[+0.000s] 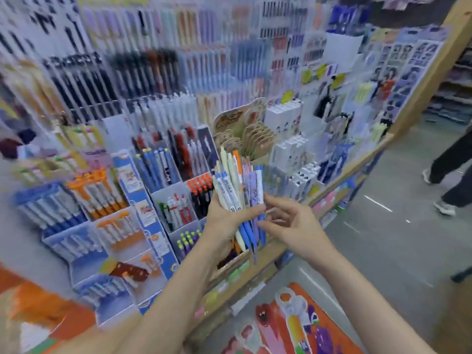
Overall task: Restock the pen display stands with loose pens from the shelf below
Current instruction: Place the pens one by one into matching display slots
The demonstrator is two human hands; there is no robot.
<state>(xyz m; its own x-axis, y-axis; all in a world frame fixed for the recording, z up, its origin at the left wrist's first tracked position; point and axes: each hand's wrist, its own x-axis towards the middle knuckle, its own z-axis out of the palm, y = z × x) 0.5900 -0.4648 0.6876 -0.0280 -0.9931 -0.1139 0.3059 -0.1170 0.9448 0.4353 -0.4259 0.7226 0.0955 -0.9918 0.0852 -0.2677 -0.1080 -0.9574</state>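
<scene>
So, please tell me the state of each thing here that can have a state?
Left hand: grips the pen bundle.
Pen bundle: held upright, fanned out, caps up.
Right hand: fingers on the bundle's lower part, grip unclear.
Blue stand: upper slots stocked, lowest slots partly empty.
Orange pens: slotted in, leaning back.

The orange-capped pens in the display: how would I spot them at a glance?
Start at the tiered display stand left of the left hand. In its upper left compartment stand the orange-capped pens. Their neighbours further left have blue caps.
</scene>
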